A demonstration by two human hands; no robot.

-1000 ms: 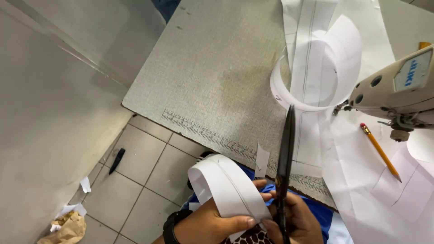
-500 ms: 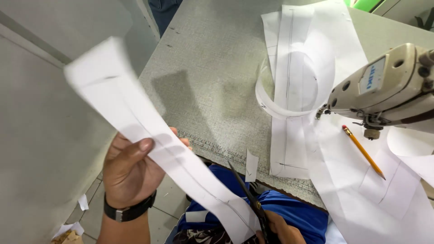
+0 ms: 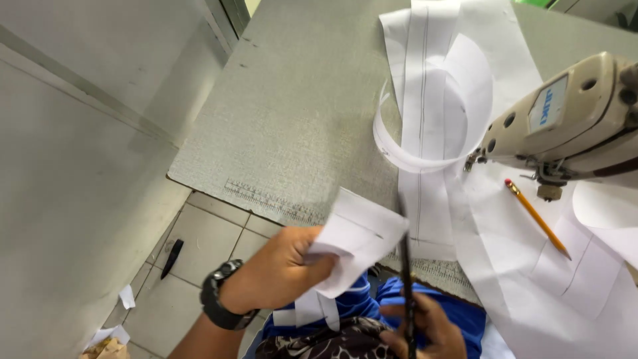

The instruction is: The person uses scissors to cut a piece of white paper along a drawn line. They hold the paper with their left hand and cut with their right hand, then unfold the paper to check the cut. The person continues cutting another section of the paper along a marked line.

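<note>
Head view: left hand grips a folded white strip; right hand, just beside it, holds scissors against the strip's edge.

1. The right hand at the bottom edge of the frame is partly cut off, and its grip on the scissors is hidden.
2. The sewing machine runs off the right edge.
3. The white strip covers the left hand's fingertips.
4. The brown scrap at lower left is cropped.
5. The small dark object on the floor tiles is too small to tell.
</note>
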